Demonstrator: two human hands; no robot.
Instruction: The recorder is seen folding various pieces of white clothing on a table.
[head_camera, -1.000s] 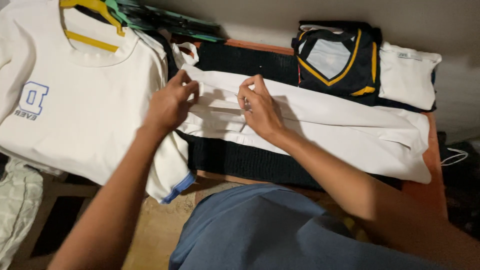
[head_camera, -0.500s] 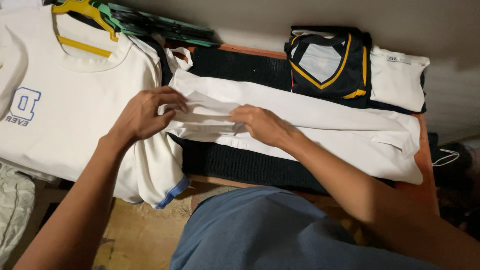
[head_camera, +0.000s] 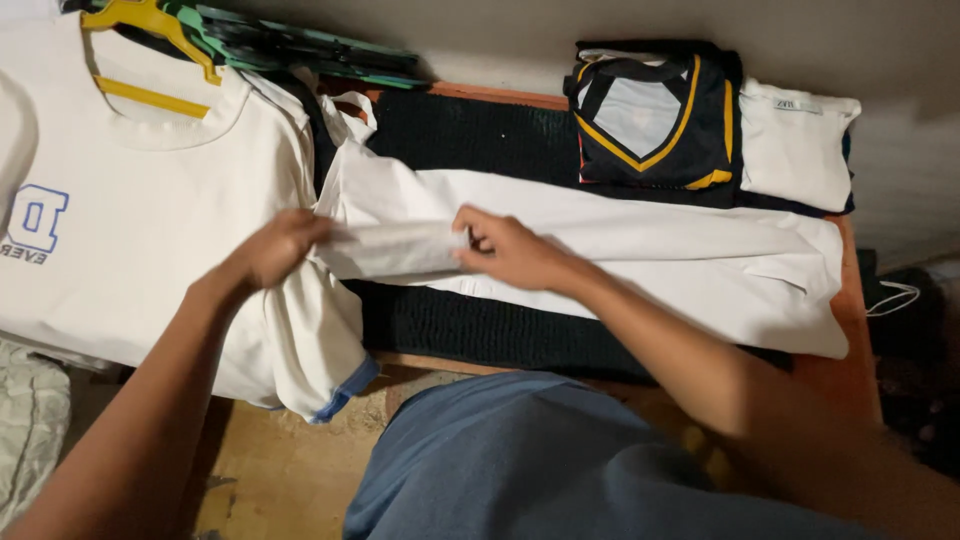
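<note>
The white garment lies folded into a long strip across the black mat on the tabletop, its long axis running from about 9 o'clock to 3 o'clock, tilting a little down toward 4. Both hands work its 9 o'clock end: the left hand pinches the very tip of the strip between closed fingers, and the right hand grips the cloth just toward 3 o'clock of it, fingers curled over the fold, so a short stretch is held taut between them. The left hand is nearer the free end; the rest of the strip trails away past the right wrist. At 9 o'clock a cream T-shirt on a yellow hanger overlaps the tabletop's edge, touching the strip's end, so room there is tight. At 1 o'clock sit a folded dark jersey and a folded white piece, apart from the strip's far edge. The near mat edge at 6 o'clock is bare.
</note>
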